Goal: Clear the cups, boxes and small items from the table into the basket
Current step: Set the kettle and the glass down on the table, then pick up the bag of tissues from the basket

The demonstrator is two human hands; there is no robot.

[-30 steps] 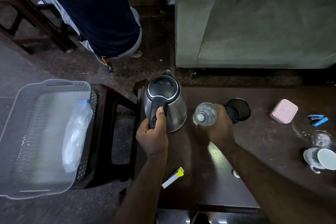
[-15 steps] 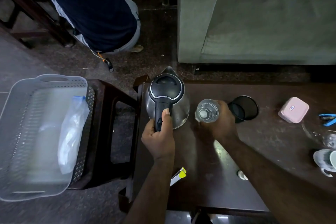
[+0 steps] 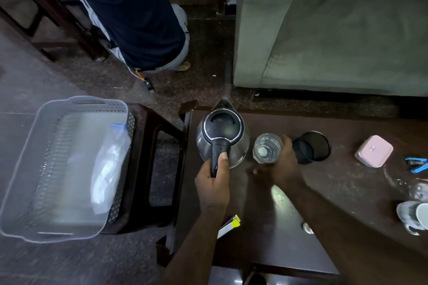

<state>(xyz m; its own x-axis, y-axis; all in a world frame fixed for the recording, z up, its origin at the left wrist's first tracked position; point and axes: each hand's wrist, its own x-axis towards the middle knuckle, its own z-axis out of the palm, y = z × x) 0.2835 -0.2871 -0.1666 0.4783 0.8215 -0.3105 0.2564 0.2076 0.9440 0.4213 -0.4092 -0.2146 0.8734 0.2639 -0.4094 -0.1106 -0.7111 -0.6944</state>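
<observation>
upright kettle, spout away

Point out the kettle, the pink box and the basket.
kettle (image 3: 222,122), head view, on its black lid.
pink box (image 3: 373,150), head view, centre of its lid.
basket (image 3: 88,101), head view, on the far rim by the handle slot.

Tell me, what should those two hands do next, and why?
Probably lift both and swing left: the left hand grips the kettle handle, the right hand wraps the bottle, and the basket waits left of the table.
</observation>
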